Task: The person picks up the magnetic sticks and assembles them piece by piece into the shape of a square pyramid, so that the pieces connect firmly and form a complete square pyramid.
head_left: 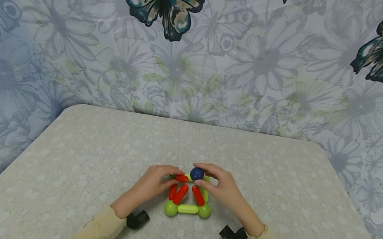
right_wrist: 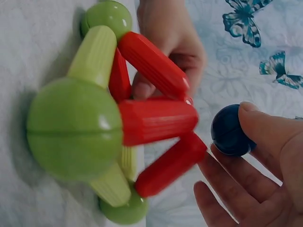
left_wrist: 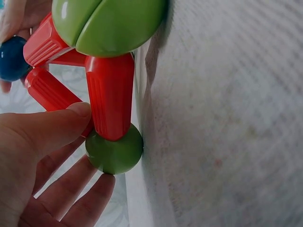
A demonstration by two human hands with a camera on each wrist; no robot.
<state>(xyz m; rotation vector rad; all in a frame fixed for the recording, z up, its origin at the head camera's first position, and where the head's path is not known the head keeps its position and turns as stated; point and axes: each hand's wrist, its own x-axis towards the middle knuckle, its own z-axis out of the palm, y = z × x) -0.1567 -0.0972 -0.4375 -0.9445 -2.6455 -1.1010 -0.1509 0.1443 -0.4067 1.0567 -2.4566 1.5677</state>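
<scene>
A frame of green balls [head_left: 170,208] and light green rods [head_left: 188,209] sits on the table, with several red rods [right_wrist: 158,120] slanting up from its corners so their tops lean together. At the frame's far left corner, my left hand [head_left: 152,180] pinches the lower part of a red rod [left_wrist: 53,90], its thumb beside the green ball [left_wrist: 114,150] there. My right hand [head_left: 226,184] holds a dark blue ball [right_wrist: 229,130] between thumb and fingers. In the right wrist view, a small gap separates this ball from the rods' upper ends.
The table [head_left: 104,137] has a pale patterned cover. Behind it hangs a flowered cloth [head_left: 252,83] with butterflies. Black wrist devices [head_left: 138,220] are worn below both hands, close to the tan sleeves [head_left: 102,227].
</scene>
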